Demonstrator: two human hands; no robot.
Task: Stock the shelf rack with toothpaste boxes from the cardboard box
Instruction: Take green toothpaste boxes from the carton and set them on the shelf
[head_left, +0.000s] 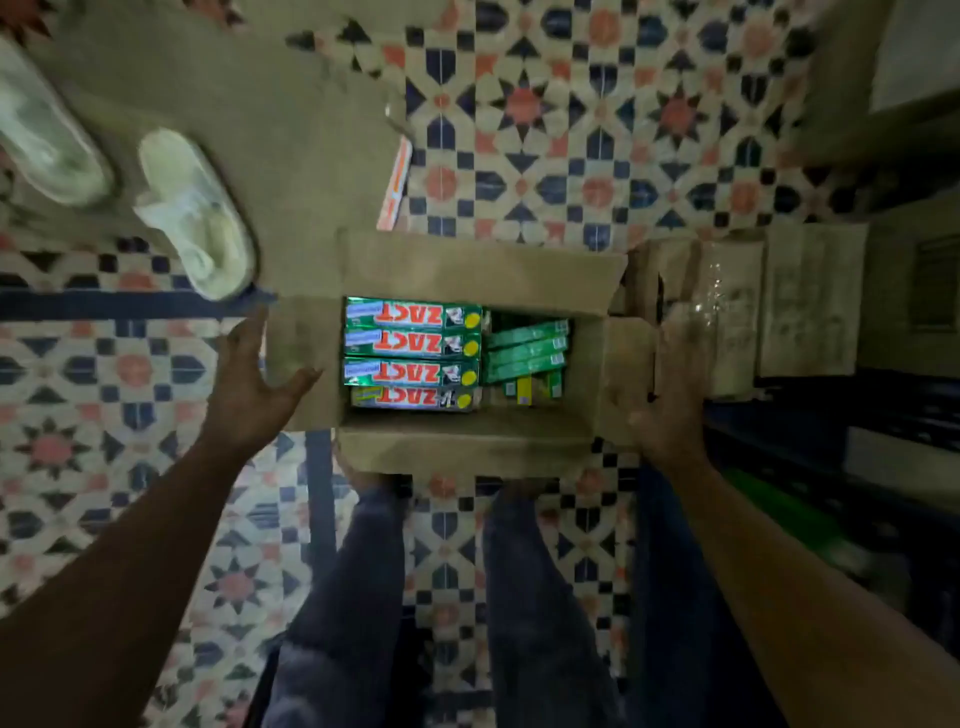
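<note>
**Both hands spread the flaps of a full carton**

The brown cardboard box (467, 270) lies open directly ahead of the person's dark-trousered legs (353, 597), and every place below is given relative to it.

Inside, on the left, green toothpaste boxes with red lettering (413, 343) lie flat in a tight row. On the right, slimmer green cartons (524, 345) stand on edge and sit lower. All of the stock is in the box, so stocking appears barely begun.

The left hand (249, 389) is at the box's left flap, fingers straight and thumb spread against the card, grasping nothing. The right hand (670, 400) lies flat on the right flap, blurred but apparently loose-fingered. They look placed to hold the flaps outward and clear the opening, though they might be steadying the box. Whether it rests on the patterned tile floor (597, 130) or is being lifted cannot be told.

Beyond the box's far-left corner, pale slippers (197, 213) sit on an olive mat (234, 104). A thin orange-and-white carton (396, 182) lies at the mat's edge. Clear-wrapped packs (727, 312) crowd the box's right side. Right of those stands a dark structure (831, 452), possibly the rack, too dim to tell.
</note>
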